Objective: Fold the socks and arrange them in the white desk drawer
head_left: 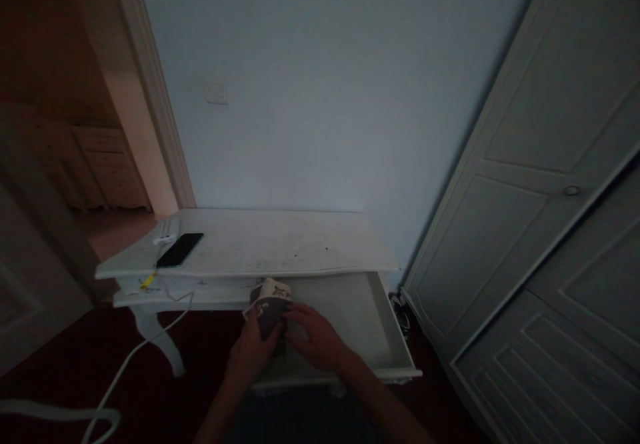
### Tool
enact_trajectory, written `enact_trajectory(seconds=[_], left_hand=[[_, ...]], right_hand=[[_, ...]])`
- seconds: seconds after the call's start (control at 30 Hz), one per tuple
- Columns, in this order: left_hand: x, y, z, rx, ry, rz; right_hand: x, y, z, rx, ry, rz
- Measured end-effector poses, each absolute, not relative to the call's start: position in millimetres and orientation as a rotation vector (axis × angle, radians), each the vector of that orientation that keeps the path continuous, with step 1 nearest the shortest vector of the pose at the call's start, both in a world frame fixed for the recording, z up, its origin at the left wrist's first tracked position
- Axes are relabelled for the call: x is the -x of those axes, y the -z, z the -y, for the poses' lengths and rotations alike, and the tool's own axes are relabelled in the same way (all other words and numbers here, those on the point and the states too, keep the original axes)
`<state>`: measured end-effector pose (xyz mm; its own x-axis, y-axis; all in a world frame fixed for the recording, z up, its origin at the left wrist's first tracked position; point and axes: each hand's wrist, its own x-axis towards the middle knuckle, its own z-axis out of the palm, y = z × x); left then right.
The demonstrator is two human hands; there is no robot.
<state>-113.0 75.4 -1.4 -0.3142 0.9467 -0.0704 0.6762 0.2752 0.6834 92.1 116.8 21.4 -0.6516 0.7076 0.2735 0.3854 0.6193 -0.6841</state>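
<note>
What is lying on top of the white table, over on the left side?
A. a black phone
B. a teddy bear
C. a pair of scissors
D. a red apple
A: a flat black phone lies on the left of the white table top, beside a small white thing.

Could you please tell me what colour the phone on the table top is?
The phone is black, seen in the head view.

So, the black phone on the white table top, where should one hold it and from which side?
Probably by its two long edges, from above. The black phone lies flat near the front left corner of the white table top, so nothing can get under it. A white device lies close at its far end; the long sides look free.
</note>
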Motion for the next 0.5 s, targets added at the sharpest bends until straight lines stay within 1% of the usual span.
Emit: enact_trajectory(seconds=[0.13,0.2,0.3,0.4,0.5], left_hand=[[116,-3,-114,-1.456,-0.568,-2.188],[119,-8,-130,-1.480,-0.559,-2.200],[121,-13,-141,-1.492,-0.562,-2.179],[120,-7,-126,-1.501,-0.525,-2.170],[117,9,-91,-1.545,-0.431,-2.199]], right_hand=[[-169,-13,-90,1.185,-0.856,2.459],[-196,-2,-77,1.335,-0.768,2.534],[-215,14,-66,1.534,-0.556,2.600],[-220,24,-67,1.618,-0.447,2.640],[-233,29,-73,1.560,-0.383,2.669]])
